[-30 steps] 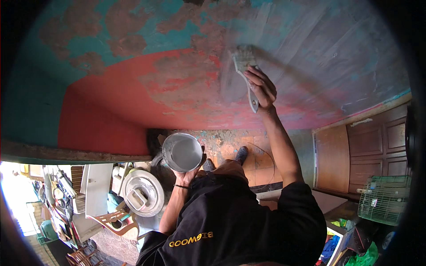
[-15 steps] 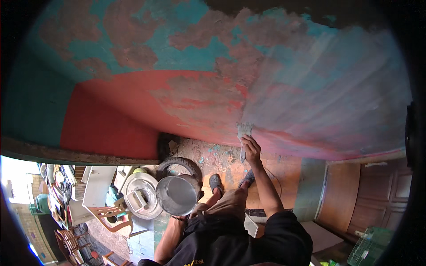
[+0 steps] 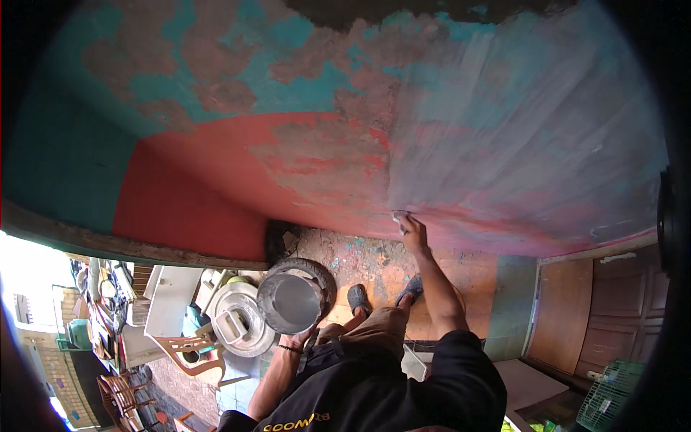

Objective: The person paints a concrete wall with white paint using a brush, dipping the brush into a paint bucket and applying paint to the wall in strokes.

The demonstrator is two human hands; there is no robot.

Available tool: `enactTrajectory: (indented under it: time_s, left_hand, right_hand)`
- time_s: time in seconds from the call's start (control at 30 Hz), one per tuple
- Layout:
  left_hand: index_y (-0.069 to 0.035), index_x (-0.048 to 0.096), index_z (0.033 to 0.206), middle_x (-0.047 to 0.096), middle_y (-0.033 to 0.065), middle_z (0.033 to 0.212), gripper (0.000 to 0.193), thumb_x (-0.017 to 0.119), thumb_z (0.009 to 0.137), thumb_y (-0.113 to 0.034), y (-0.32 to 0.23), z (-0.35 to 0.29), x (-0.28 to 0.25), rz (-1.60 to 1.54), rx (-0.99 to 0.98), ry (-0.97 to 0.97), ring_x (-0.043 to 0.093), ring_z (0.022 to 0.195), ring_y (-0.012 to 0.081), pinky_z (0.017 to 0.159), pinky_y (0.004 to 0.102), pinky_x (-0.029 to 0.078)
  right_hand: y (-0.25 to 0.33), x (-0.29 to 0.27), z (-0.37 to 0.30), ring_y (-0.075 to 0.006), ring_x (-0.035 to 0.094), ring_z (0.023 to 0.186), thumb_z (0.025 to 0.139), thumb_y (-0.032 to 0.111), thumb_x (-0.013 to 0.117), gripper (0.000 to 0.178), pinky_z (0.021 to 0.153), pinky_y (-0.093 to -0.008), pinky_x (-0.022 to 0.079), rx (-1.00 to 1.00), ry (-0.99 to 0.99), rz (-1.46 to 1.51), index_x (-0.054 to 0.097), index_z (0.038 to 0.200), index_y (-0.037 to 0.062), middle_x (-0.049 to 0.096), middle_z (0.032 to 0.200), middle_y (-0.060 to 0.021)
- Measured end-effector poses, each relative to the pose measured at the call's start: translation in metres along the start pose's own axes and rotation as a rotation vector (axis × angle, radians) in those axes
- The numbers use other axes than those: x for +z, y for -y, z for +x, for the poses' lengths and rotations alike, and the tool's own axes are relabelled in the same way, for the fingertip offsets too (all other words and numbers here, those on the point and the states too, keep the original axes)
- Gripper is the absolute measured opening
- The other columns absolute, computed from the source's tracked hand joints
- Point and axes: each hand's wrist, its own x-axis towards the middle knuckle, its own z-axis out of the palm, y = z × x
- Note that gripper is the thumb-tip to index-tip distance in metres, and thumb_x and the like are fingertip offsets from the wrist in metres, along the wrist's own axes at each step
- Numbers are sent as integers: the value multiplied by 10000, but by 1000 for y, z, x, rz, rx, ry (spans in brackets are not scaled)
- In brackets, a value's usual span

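Note:
My right hand (image 3: pixel 413 234) is closed around a paintbrush (image 3: pixel 400 217), whose bristle end is at the lower part of the wall (image 3: pixel 317 158). Most of the brush handle is hidden by my fingers. Pale, whitish-grey strokes cover the wall to the right of the brush, while to its left red and teal paint shows with bare brownish patches. Held at my left side is a round metal-grey bucket (image 3: pixel 263 302) with thin pale-grey liquid (image 3: pixel 295 299) inside. My left hand (image 3: pixel 301 337) grips it from the near side, its fingers partly hidden.
A black tyre (image 3: pixel 330 277) lies on the floor behind the bucket. To the left are a round, pale lidded tub (image 3: pixel 252 338), a brown plastic chair (image 3: pixel 193 360) and heaped household items. A brown door (image 3: pixel 626 309) and green wire cage (image 3: pixel 612 392) stand on the right.
The brush has tipped from bristles-up to nearly end-on against the wall, and my right hand has shifted slightly. The bucket is tilted differently in my left hand. The whole view has moved a little.

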Motion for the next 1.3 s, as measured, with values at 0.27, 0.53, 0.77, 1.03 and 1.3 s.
enactTrajectory:
  time_s: [0.27, 0.53, 0.77, 1.03, 1.3]
  left_hand:
    - [-95, 587, 1425, 579, 171, 1489, 555, 529, 1033, -484, 42, 7, 28, 313, -138, 111, 508, 1392, 441, 1151, 680, 388]
    - [-102, 574, 1449, 563, 178, 1504, 645, 616, 967, -528, 79, 24, 46, 282, -219, 224, 462, 1410, 496, 1154, 685, 379]
    - [-108, 571, 1451, 571, 161, 1498, 570, 596, 1003, -459, 79, 22, 39, 315, -171, 235, 475, 1417, 437, 1162, 666, 383]
    - [-121, 564, 1464, 559, 152, 1512, 592, 564, 1009, -500, 87, 17, 37, 455, -68, 154, 476, 1423, 423, 1174, 648, 379]
    - [-133, 557, 1476, 548, 144, 1527, 616, 531, 1014, -540, 98, 27, 37, 543, -77, 94, 477, 1430, 409, 1185, 631, 376]
  right_hand:
    - [113, -188, 25, -335, 746, 1026, 757, -74, 745, 207, 818, -430, 643, -604, -455, -173, 698, 936, 19, 749, 1076, -103]
    - [196, -281, 47, -367, 722, 1128, 848, -91, 705, 167, 913, -476, 640, -896, -731, -218, 574, 796, 0, 746, 1106, -152]
    - [60, -159, 0, -276, 687, 1178, 772, -27, 725, 163, 979, -429, 618, -636, -501, -270, 716, 931, 6, 730, 1107, -73]
    - [-34, -52, -39, -306, 672, 1149, 823, -15, 696, 189, 952, -413, 590, -341, -275, -172, 728, 1006, 22, 724, 1091, -105]
    - [-36, -32, -52, -388, 705, 838, 827, -13, 661, 175, 706, -468, 532, 157, -267, 111, 699, 989, 41, 704, 873, -196]
